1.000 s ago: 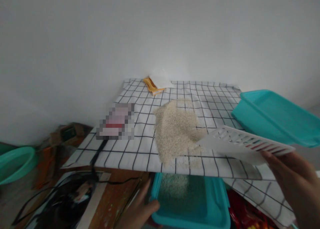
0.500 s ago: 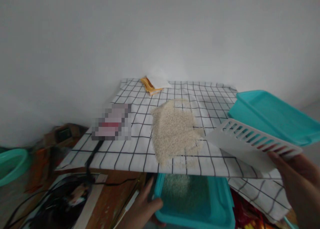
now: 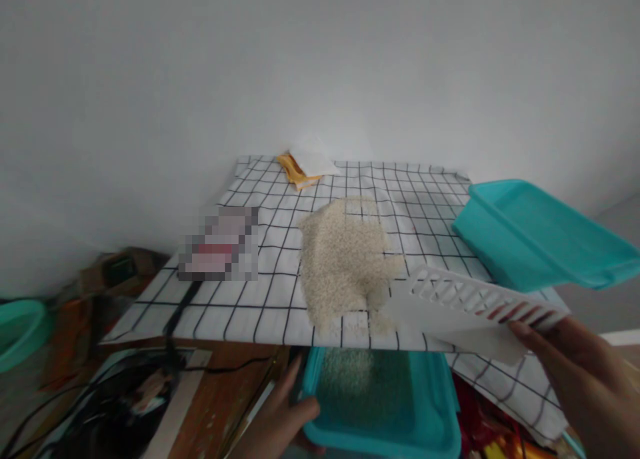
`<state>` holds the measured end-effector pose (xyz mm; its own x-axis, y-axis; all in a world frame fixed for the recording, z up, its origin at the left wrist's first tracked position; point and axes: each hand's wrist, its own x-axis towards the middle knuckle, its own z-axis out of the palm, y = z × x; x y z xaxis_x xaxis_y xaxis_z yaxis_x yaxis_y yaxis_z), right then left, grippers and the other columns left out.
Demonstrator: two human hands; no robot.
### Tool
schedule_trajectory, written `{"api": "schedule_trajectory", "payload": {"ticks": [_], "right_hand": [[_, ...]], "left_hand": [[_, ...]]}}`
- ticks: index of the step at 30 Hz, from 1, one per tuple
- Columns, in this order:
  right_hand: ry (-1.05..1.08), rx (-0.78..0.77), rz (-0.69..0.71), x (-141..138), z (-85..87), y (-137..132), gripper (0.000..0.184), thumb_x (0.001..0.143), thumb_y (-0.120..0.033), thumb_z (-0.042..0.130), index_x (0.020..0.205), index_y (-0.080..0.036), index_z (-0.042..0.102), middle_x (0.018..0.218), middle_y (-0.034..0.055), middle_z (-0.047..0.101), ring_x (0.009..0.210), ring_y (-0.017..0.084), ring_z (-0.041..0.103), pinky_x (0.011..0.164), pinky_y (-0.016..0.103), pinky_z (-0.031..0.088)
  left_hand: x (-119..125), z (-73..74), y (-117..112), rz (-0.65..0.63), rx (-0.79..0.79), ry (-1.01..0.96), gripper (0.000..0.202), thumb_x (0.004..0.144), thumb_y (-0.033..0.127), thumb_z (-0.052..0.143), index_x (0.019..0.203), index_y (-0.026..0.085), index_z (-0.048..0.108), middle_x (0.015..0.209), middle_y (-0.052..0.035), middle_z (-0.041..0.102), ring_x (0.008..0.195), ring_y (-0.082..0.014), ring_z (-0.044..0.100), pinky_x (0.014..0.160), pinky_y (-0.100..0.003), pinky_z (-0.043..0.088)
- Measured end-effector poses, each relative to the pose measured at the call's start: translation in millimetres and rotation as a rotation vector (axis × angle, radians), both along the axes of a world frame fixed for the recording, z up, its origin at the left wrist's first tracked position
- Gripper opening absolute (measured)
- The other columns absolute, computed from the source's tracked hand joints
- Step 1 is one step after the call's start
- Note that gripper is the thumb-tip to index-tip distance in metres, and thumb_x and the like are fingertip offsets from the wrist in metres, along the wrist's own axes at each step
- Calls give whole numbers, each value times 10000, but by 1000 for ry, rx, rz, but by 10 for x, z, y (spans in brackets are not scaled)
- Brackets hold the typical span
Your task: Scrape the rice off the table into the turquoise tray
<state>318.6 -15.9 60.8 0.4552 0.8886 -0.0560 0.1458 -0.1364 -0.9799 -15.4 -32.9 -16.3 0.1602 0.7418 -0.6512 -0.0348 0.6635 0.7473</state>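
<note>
A white slotted plastic piece (image 3: pixel 460 312) is in my right hand (image 3: pixel 575 359), my thumb on its near face and my fingers showing through the slots. Its left end meets the right side of a spread heap of pale grain, which looks like rice (image 3: pixel 345 259), on the checked cloth. Below the table's front edge, my left hand (image 3: pixel 285 412) grips the left side of a teal plastic bin (image 3: pixel 385 439), thumb at its rim and other fingers partly hidden. Some of the same grain (image 3: pixel 350 372) lies inside that bin.
A second teal bin (image 3: pixel 540 239) stands tilted at the table's right. A yellow and white packet (image 3: pixel 305 165) lies at the back of the checked cloth (image 3: pixel 270 245). At left are a blurred-out flat object (image 3: pixel 217 245), black cables (image 3: pixel 180 319) and a green basin (image 3: pixel 23 332).
My right hand has moved left and down with the white plastic piece, pushing into the heap's lower right side. My left hand keeps its hold on the bin.
</note>
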Motion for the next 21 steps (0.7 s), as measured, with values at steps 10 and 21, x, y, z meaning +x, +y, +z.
{"api": "schedule_trajectory", "payload": {"ticks": [10, 21], "right_hand": [[-12, 6, 126, 152, -140, -138, 260, 685, -355, 764, 923, -253, 747, 943, 63, 754, 836, 301, 715, 686, 363, 618], [-192, 264, -227, 124, 40, 219, 404, 826, -363, 648, 1219, -276, 627, 1223, -1, 659, 1241, 277, 528, 1106, 436, 344]], "left_hand": [[24, 201, 62, -23, 17, 116, 912, 659, 307, 544, 1462, 26, 215, 965, -133, 716, 626, -180, 647, 497, -261, 536], [45, 58, 36, -32, -46, 69, 885, 628, 282, 572, 1452, 145, 279, 871, -52, 732, 553, -163, 620, 449, -252, 518]]}}
